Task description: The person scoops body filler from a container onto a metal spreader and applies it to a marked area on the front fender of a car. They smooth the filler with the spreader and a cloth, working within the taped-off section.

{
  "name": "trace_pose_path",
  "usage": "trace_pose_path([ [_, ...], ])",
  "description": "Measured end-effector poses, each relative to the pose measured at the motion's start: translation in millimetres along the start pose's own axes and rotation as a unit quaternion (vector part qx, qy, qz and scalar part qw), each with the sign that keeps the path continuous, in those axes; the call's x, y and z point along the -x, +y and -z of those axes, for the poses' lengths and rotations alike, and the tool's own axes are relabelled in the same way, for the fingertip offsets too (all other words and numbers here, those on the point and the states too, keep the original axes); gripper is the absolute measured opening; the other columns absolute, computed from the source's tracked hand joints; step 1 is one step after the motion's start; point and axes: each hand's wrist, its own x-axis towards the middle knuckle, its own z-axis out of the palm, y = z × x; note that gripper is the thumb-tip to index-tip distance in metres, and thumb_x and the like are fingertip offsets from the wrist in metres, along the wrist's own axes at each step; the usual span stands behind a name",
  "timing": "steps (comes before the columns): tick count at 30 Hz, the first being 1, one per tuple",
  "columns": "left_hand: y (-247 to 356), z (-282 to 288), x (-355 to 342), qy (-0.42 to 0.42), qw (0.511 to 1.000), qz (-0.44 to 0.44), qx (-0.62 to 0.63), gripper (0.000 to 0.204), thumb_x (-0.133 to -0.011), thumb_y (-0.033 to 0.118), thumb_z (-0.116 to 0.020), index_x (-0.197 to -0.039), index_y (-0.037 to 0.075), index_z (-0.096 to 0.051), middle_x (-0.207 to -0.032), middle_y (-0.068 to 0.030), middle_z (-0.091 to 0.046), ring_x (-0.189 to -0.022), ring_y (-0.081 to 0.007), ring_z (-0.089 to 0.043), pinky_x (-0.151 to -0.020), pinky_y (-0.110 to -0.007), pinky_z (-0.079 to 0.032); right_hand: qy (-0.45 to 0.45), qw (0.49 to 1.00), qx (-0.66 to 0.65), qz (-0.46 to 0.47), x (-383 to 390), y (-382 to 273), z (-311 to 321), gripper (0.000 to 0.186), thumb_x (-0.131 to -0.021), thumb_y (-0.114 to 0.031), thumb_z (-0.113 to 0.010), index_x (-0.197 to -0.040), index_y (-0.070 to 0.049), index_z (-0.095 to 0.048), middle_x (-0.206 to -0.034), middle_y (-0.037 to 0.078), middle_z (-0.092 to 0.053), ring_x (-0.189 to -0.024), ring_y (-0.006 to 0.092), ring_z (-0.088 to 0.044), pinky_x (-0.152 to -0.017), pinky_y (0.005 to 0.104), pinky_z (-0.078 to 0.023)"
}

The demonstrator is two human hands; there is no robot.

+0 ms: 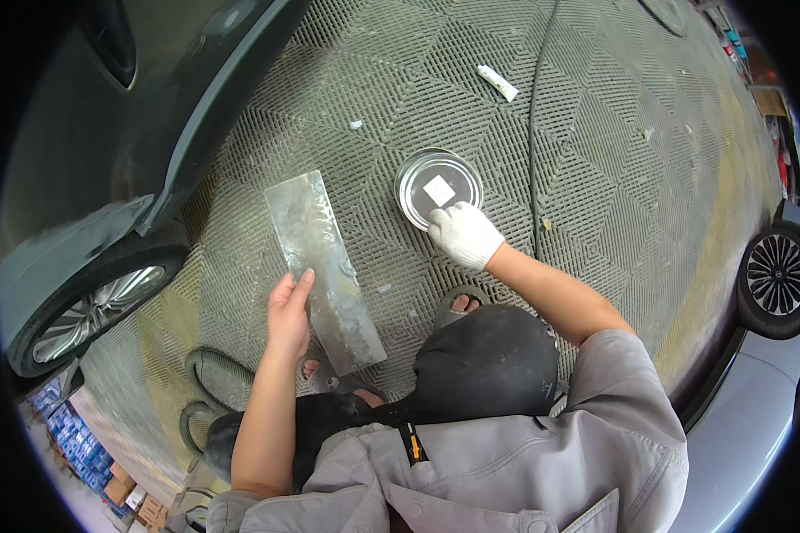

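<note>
Left hand [291,313] grips one plate [323,258]; right hand [465,236] touches one tin [436,182].

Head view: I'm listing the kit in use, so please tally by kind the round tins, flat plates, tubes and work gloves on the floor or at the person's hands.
Round tin: 1, at the right hand
Flat plate: 1, held in the left hand
White tube: 1
White glove: 1, on the right hand
Total: 4

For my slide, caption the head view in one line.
Bare left hand holds a smeared gray board; gloved right hand is at the near edge of a round can.
</note>
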Motion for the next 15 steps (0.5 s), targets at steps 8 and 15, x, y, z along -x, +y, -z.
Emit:
trace_pose_path([
  [8,-6.0,-3.1,-3.6,-0.010,1.000,0.014,0.007,0.022,-0.113,0.015,-0.066,-0.130,0.004,-0.072,-0.128,-0.0058,-0.078,-0.116,-0.0155,-0.071,-0.105,-0.035,-0.053,-0.079,0.996,-0.022,-0.046,-11.1,9.1,-20.1,0.015,-0.100,-0.015,-0.061,-0.093,-0.004,-0.069,-0.096,0.018,-0.070,-0.087,0.0390,-0.073,-0.081,0.0526,-0.059],
  [15,-1.2,-13.8,-4.0,0.005,1.000,0.026,0.008,0.022,-0.112,0.016,-0.067,-0.130,0.004,-0.071,-0.128,-0.0057,-0.077,-0.115,-0.0163,-0.070,-0.105,-0.036,-0.053,0.048,0.997,-0.052,0.030,-32.5,16.1,26.7,0.024,-0.091,-0.026,-0.073,-0.101,-0.005,-0.077,-0.114,0.015,-0.075,-0.091,0.0385,-0.073,-0.087,0.0503,-0.060],
])
